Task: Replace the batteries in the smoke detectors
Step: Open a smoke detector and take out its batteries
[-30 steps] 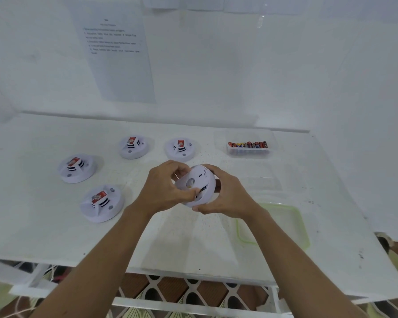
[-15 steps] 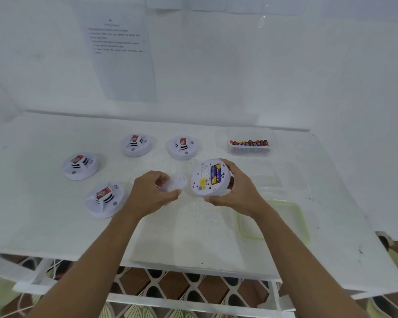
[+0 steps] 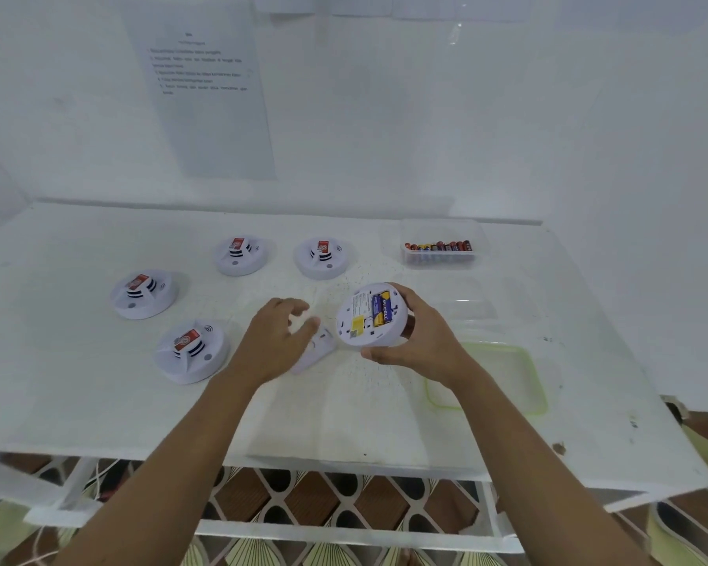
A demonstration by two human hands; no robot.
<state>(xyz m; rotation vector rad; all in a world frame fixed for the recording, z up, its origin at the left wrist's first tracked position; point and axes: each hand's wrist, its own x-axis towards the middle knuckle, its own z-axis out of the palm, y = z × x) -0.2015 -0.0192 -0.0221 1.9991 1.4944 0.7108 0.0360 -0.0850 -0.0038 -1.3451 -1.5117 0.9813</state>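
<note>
Probably light and stiff: smoke detector (image 3: 370,316), a hollow plastic disc, held up off the counter (image 3: 78,402) near its middle, back side tilted toward the camera, two batteries (image 3: 382,307) seated in the open bay. Right hand (image 3: 415,341) wrapped around the rim, fingers (image 3: 401,294) over the top edge and thumb under, grasping it firmly. Smooth shell, likely a bit slippery, so best gripped at the rim, clear of the bay. Batteries small and hard, likely sprung in place; best pried out from one end. Left hand (image 3: 272,345) spread loose and holding nothing, hovering over the white back cover (image 3: 315,353) lying on the counter just beside the held unit. Four other detectors (image 3: 191,351) toward the left and far edges. Clear tub of batteries (image 3: 438,249) near the far right corner, green-rimmed tray (image 3: 536,386) at the right. Nothing between the hands and the tub.
</note>
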